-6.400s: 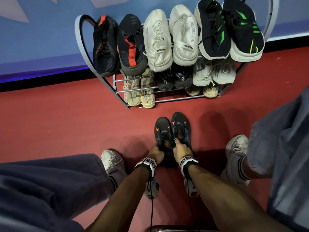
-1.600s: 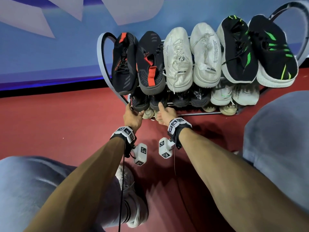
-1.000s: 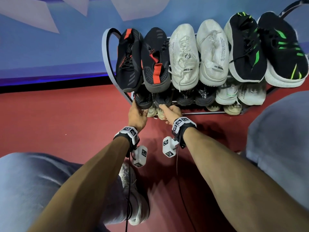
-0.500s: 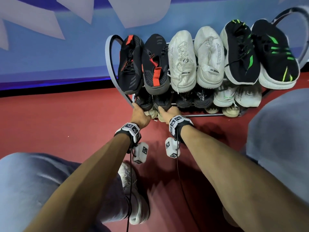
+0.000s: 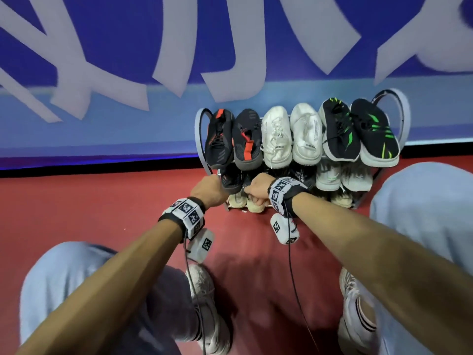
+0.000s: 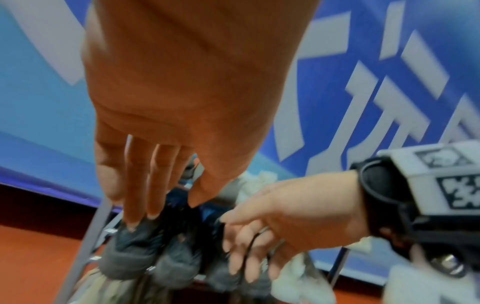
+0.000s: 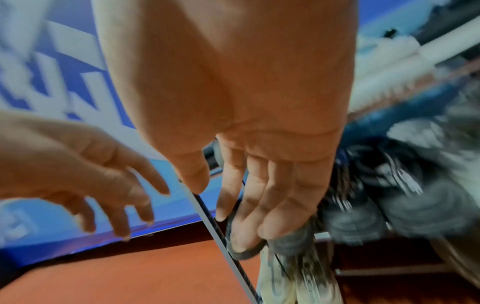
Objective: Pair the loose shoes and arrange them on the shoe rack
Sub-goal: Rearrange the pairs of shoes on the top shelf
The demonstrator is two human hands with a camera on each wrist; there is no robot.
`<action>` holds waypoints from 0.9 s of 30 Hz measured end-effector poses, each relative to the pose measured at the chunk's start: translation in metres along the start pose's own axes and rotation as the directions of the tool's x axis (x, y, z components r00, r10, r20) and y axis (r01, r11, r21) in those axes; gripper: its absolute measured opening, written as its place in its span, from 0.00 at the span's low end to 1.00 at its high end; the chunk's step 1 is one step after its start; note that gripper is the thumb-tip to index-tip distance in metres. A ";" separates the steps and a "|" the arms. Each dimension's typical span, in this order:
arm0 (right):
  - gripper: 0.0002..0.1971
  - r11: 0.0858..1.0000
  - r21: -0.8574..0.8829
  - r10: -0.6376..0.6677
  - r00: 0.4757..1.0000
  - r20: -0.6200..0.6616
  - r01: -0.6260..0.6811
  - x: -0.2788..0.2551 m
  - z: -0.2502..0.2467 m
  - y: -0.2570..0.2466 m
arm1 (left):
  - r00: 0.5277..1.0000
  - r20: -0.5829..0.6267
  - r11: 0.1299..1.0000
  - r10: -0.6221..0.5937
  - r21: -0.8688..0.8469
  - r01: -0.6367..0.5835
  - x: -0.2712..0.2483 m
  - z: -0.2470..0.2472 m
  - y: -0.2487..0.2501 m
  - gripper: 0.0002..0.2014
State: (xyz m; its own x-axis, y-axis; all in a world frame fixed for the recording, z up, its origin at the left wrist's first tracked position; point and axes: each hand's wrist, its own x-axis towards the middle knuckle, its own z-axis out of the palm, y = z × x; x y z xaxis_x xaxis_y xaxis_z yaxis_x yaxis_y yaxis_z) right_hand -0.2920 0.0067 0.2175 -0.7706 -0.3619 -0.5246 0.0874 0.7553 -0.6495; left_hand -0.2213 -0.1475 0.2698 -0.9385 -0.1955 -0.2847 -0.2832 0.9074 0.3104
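The shoe rack [image 5: 200, 139] stands against the wall with paired shoes on all three tiers. A dark pair with orange marks [image 5: 230, 179] sits at the left end of the middle tier, heels towards me. My left hand [image 5: 208, 188] hovers at the left shoe's heel [image 6: 124, 259] with fingers [image 6: 137, 195] straight and relaxed, holding nothing. My right hand [image 5: 256, 189] is beside it, its straight fingers [image 7: 259, 205] lying over the dark heels [image 7: 244, 248]. The hands partly hide the right shoe of the pair.
The top tier holds a black-and-red pair [image 5: 233, 139], a white pair [image 5: 291, 137] and a black-and-green pair [image 5: 358, 134]. Black and pale pairs fill the middle tier, beige pairs [image 5: 256, 204] the bottom. Red floor [image 5: 102, 206] lies in front, my knees on either side.
The dark pair went from the floor to the left end of the middle tier. Over the last second both hands stayed at its heels, and my view tilted up towards the wall.
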 end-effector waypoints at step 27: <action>0.12 0.952 -0.131 -0.305 0.806 -0.508 0.277 -0.105 -0.181 -0.040 | 0.861 -0.457 0.885 0.225 -0.273 -0.376 -0.035 -0.153 0.122 0.14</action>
State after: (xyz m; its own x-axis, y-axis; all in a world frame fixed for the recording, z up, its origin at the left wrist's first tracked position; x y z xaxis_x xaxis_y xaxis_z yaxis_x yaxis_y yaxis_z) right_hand -0.3290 0.1132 0.3981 -0.9682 -0.2442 0.0546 -0.2131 0.6904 -0.6913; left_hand -0.2534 -0.0866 0.4562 -0.9617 -0.1344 0.2389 0.0481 0.7753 0.6297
